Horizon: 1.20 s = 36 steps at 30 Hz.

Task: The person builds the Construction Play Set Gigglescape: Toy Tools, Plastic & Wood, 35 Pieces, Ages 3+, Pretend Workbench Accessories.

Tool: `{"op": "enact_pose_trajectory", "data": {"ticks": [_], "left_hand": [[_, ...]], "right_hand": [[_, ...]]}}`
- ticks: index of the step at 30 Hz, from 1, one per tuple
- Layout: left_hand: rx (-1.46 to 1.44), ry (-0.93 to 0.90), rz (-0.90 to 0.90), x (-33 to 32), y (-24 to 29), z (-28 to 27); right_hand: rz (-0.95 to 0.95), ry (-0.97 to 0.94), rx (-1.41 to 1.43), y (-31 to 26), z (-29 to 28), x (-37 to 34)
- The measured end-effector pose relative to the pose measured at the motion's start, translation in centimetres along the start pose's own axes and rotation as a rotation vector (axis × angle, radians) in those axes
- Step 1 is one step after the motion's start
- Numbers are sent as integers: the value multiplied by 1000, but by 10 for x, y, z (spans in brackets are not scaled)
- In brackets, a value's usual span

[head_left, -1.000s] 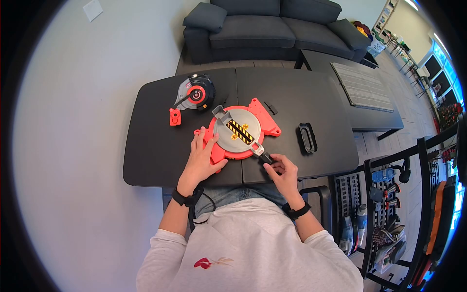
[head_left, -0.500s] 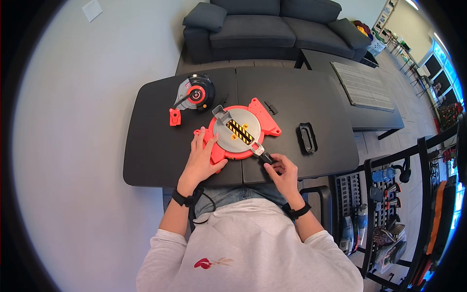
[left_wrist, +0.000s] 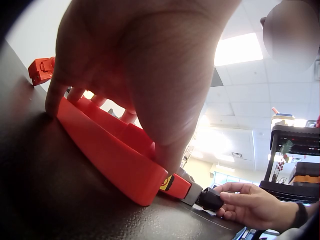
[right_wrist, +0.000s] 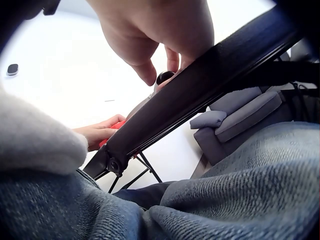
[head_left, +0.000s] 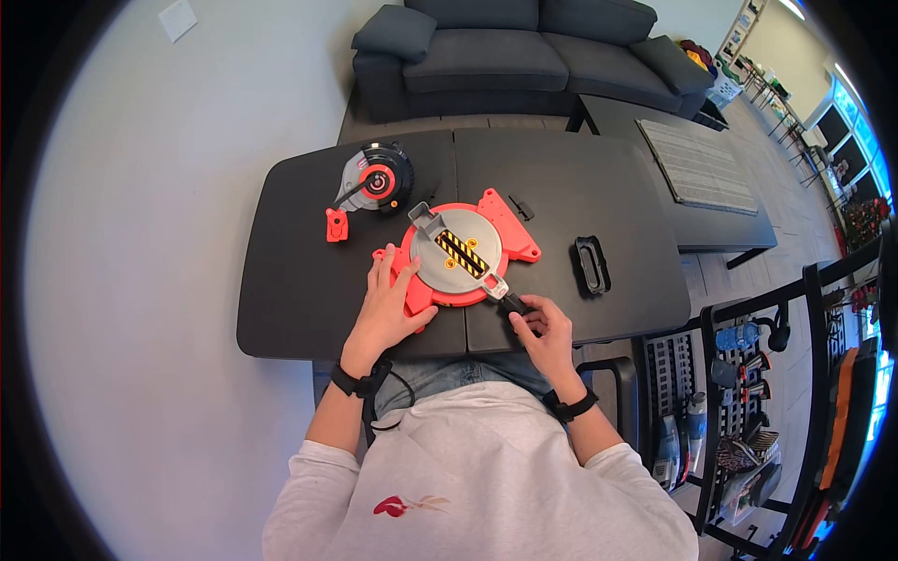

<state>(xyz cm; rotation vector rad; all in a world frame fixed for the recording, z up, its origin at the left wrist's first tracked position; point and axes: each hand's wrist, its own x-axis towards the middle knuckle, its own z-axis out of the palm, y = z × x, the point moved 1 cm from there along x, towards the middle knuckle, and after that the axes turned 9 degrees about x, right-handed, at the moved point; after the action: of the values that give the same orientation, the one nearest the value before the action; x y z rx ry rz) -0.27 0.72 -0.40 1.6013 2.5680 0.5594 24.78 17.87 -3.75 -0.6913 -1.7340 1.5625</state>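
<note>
A toy miter saw base (head_left: pixel 514 232) in red lies on the black table, topped by a round grey turntable (head_left: pixel 438 271) with a yellow-and-black striped slot. My left hand (head_left: pixel 383 304) grips its left wing, fingers over the top and thumb toward the near end; the left wrist view shows the hand (left_wrist: pixel 135 65) arched over that red wing (left_wrist: pixel 110 150). At the turntable's near right end is a black knob (head_left: pixel 511 304), pinched between the thumb and fingers of my right hand (head_left: pixel 547 335). In the left wrist view the knob (left_wrist: pixel 210 199) sits against a grey arm.
The toy saw head (head_left: pixel 379 178), black, grey and red, stands at the table's back left. A small black piece (head_left: pixel 521 208) lies behind the base, and a black oval frame (head_left: pixel 591 266) lies to the right. A black shelf rack (head_left: pixel 711 402) stands right of the table.
My right thumb and fingers have shifted slightly around the black knob. The left hand and the base have stayed in place.
</note>
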Motion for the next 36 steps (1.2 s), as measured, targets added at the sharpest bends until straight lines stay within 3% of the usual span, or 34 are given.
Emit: {"op": "enact_pose_trajectory", "data": {"ticks": [36], "left_hand": [[-41,-68,-30,0,5,-11]], "right_hand": [[-10,-17,-11,-3,-1,0]]}}
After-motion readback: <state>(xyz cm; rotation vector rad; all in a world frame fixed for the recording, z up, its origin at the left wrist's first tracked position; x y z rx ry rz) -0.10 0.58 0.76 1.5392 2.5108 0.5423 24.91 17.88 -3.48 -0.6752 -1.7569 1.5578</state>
